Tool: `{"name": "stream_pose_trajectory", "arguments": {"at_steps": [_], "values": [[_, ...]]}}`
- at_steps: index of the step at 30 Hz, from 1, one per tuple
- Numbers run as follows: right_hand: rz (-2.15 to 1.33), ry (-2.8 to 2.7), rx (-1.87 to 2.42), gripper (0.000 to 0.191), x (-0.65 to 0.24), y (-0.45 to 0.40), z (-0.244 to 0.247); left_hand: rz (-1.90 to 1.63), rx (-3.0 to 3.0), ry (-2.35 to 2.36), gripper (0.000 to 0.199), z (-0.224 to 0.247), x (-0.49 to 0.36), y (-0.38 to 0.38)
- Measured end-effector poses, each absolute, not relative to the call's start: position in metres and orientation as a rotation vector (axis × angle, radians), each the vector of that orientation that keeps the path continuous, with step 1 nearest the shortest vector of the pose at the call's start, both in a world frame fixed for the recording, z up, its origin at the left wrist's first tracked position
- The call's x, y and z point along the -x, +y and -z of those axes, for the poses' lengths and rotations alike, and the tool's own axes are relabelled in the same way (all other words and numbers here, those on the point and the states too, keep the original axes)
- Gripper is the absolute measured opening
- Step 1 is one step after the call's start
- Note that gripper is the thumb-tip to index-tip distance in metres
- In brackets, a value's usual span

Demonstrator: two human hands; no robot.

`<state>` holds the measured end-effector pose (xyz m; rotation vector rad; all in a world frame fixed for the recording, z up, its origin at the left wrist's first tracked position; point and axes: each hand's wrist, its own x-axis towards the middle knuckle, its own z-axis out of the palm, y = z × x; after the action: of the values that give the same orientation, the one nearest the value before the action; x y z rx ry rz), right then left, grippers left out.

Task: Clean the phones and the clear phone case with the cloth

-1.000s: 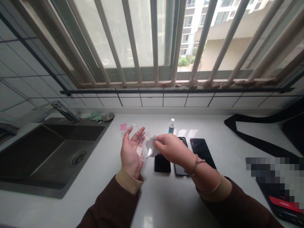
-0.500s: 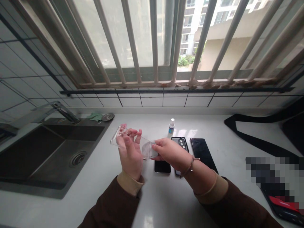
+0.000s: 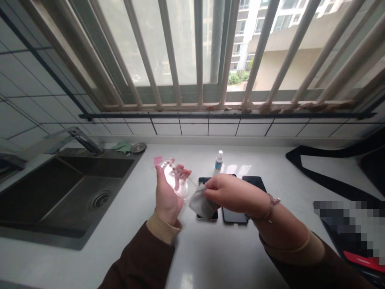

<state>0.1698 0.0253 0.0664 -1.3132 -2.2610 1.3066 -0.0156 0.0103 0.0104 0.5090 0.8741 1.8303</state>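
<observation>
A clear phone case (image 3: 177, 180) rests in my left hand (image 3: 168, 194), with the thumb along one side and the fingers behind it. My right hand (image 3: 230, 194) pinches a thin grey cloth (image 3: 202, 204), which hangs beside the case's lower right end. Under the cloth lies a dark phone (image 3: 213, 214), partly covered. A black-edged phone case (image 3: 235, 217) lies below my right hand, mostly hidden by it. Another dark phone (image 3: 255, 183) shows beyond my right wrist. The small white-capped bottle (image 3: 218, 161) stands behind my right hand.
On the left is a sink (image 3: 75, 200) with a faucet (image 3: 86, 141). A green cloth (image 3: 122, 147) and a metal drain lid (image 3: 138, 148) lie behind it. A pink piece (image 3: 158, 160) is near my left hand. A black strap (image 3: 296, 158) lies at right.
My right hand has moved right, away from the clear case, with the grey cloth now hanging loose from its fingers. The clear case has turned in my left hand to show its broad face.
</observation>
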Motion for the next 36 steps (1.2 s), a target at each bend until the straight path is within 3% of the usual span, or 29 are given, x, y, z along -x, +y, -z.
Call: {"name": "stream_pose_trajectory", "arguments": {"at_steps": [4,6,12,19,24,28,31,36], "values": [[-0.364,-2.196,1.663,0.029,-0.184,0.031,-0.077,-1.252,-0.524,0.712,0.077,-0.012,0.01,0.003],[-0.14,-2.133,1.716,0.027,-0.184,0.033,-0.077,-1.072,-0.654,0.662,0.079,-0.011,0.005,-0.002],[-0.38,-2.345,1.577,0.025,-0.166,0.03,-0.073,-0.936,-0.746,0.608,0.073,-0.002,-0.001,-0.006],[-0.422,-2.429,1.193,0.01,-0.15,0.026,-0.061,-0.982,-0.694,0.679,0.069,0.007,-0.003,-0.004],[-0.399,-2.421,1.112,0.02,-0.153,0.029,-0.057,-0.992,-0.712,0.709,0.072,0.012,-0.003,-0.003],[-0.332,-2.402,1.109,0.021,-0.158,0.031,-0.06,-0.99,-0.789,0.767,0.06,0.008,0.0,-0.003],[-0.28,-2.38,1.058,0.033,-0.16,0.031,-0.058,-1.054,-0.805,0.78,0.048,0.002,0.002,-0.004],[-0.23,-2.344,1.01,0.039,-0.163,0.032,-0.052,-1.117,-0.762,0.808,0.043,-0.006,0.004,-0.003]]}}
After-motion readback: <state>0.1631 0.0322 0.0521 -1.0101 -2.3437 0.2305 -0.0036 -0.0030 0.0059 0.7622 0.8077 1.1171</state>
